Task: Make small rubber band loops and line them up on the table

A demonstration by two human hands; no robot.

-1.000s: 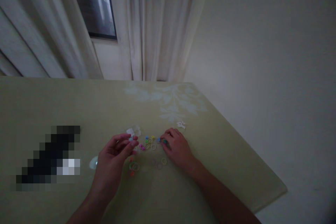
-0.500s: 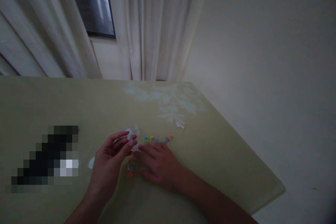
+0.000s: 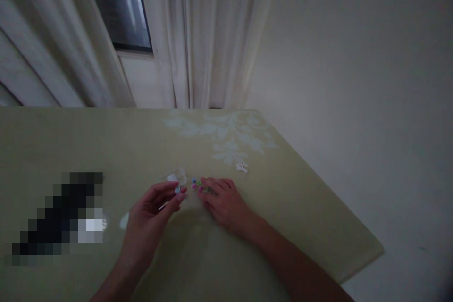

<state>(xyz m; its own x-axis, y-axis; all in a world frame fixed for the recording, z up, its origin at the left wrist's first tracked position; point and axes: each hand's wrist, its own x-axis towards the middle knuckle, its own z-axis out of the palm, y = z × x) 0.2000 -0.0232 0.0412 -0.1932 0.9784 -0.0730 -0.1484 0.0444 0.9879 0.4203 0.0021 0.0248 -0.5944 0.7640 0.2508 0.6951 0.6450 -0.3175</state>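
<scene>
My left hand [image 3: 150, 214] hovers at the middle of the table, thumb and fingertips closed around a small pale blue-grey band [image 3: 178, 190] with a reddish tip beside it. Whether the band is worn on a finger or pinched is hard to tell. My right hand [image 3: 224, 205] lies palm down, fingers stretched out over a cluster of small coloured pieces [image 3: 194, 184], in blue, green and pink, that look like little rings. Part of the cluster is hidden beneath these fingers. Just behind my left fingertips lies a clear plastic packet [image 3: 181, 176].
A small white bunny-shaped piece [image 3: 242, 167] lies beyond my right hand. At the left, a dark blurred-out object [image 3: 53, 219] rests on the green table cover [image 3: 106, 141]. Curtains [image 3: 219, 33] and a wall stand behind; the table's edge slants down at the right.
My right hand has swept away from me and slightly right. The coloured pieces, spread out before, are now bunched by its fingertips. My left hand has barely moved.
</scene>
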